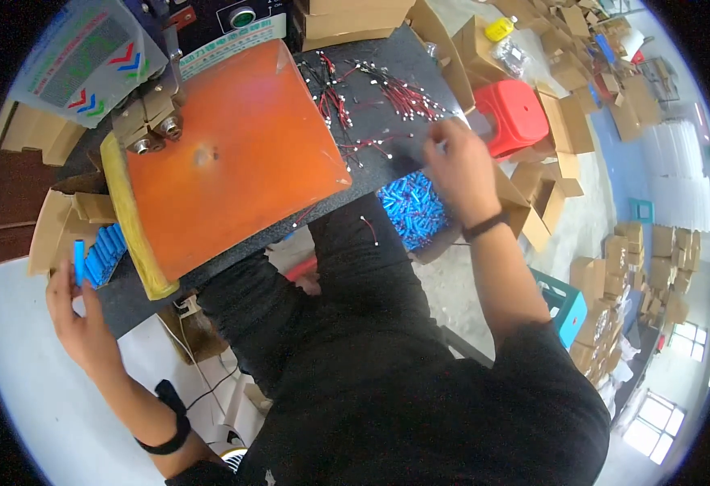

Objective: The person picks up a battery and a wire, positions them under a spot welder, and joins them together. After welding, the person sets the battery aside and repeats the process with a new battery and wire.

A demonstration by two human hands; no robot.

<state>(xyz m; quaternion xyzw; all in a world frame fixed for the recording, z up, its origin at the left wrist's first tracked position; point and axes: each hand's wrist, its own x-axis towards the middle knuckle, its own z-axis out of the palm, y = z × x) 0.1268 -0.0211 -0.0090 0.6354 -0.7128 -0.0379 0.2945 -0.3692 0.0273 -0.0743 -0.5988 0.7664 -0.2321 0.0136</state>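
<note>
My left hand (pixel 77 324) is at the left edge of the table, its thumb and fingers around an upright blue battery cell (pixel 78 257). Right beside it, more blue battery cells (pixel 107 253) stand in rows in an open cardboard box (pixel 49 231). My right hand (pixel 462 172) is over the table's right edge with its fingers curled; whatever they hold is hidden. Near those fingers lie bundles of red and black wire leads (pixel 410 99) with white connectors. Below the right hand, many blue cells with leads (pixel 411 209) fill a box.
An orange mat (pixel 233 162) with a yellow edge covers much of the dark table. A machine (pixel 156 121) with metal electrode heads stands at its back left. A red stool (pixel 517 117), a teal stool (pixel 564 308) and open cardboard boxes (pixel 537 202) are at the right.
</note>
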